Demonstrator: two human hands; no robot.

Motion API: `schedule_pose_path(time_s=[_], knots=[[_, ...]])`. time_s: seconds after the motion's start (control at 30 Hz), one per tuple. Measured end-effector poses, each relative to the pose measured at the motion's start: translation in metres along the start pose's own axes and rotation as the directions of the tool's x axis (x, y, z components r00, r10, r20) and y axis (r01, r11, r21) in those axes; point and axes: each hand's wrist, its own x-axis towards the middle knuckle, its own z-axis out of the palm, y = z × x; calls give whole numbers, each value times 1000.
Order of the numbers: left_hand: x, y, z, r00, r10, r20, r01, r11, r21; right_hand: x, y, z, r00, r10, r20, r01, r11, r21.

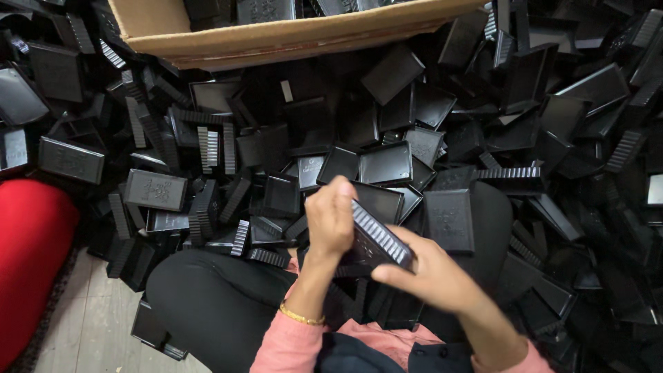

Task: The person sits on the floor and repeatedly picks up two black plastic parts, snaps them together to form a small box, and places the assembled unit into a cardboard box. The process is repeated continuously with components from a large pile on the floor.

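Left hand [331, 217] and right hand [431, 276]: both grips closed on ribbed black plastic case [376, 242], probably two-piece; matching cases [387, 164] heaped around.

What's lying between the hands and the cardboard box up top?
In the head view, loose black plastic trays heaped between the cardboard box and both hands' ribbed black piece.
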Motion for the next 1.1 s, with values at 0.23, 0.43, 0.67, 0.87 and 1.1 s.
schedule_pose_path(time_s=[0.23, 0.43, 0.67, 0.87, 1.1], knots=[[14, 19, -6, 988, -99, 118, 105, 993, -48, 4, -6, -4, 942, -242, -235, 184, 953, -242], [122, 37, -25, 989, 23, 149, -1, 990, -143, 47, -50, -61, 872, -402, -280, 442, 891, 99], [131, 15, -8, 980, 106, 168, -81, 985, -151, 94, -27, -64, 852, -469, 233, 260, -7, -966], [34, -26, 40, 781, -70, 621, -301, 828, 472, 65, -15, -91, 751, -660, 9, 120, 123, -985], [16, -31, 10, 895, -162, 415, -47, 893, 449, 11, -10, -74, 707, -576, -411, 349, 789, -506]])
